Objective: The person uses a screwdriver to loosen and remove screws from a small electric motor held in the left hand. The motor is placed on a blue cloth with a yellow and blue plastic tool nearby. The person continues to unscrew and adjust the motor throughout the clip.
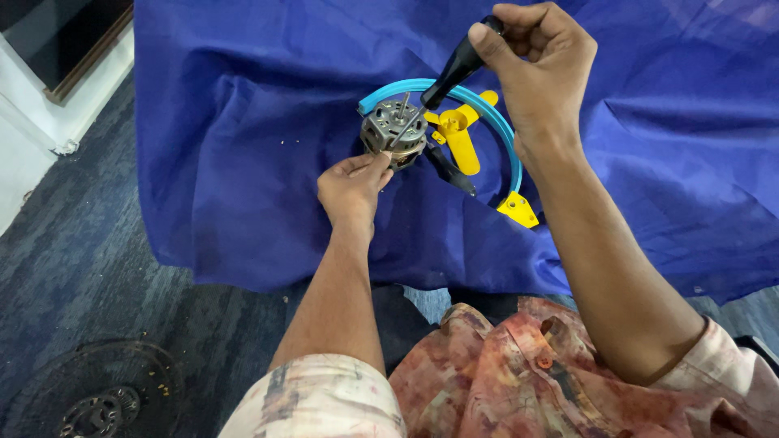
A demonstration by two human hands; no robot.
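Head | screwdriver on motor | yellow blades beside | blue ring around

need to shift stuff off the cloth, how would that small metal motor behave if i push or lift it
The motor is probably heavy for its size: it looks like solid metal. Its round body and upright shaft suggest it could tip or roll; the left hand steadies it. The blue cloth would likely bunch when pushed.

Deep blue cloth; grey metal motor; black-handled screwdriver; light blue ring; yellow fan part; mottled blue-grey floor; blotchy rust-and-cream shirt.
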